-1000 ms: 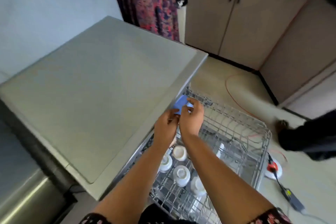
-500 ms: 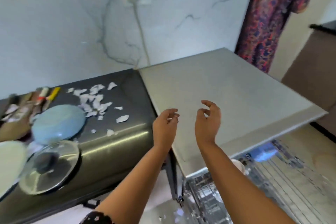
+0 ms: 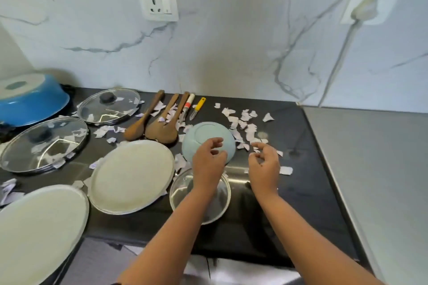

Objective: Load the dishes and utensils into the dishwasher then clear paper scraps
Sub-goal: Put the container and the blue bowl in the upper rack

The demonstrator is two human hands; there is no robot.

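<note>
I see the upturned pale-blue round bowl (image 3: 207, 132) at frame centre, just above my left hand (image 3: 209, 164). That hand is nearer. Both it and my right hand (image 3: 264, 165) are loosely curled and empty.

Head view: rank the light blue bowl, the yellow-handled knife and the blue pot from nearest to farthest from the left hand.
1. light blue bowl: upside down, directly under the fingers of the left hand.
2. yellow-handled knife: beyond the bowl, toward the wall.
3. blue pot: far left end of the counter.
</note>
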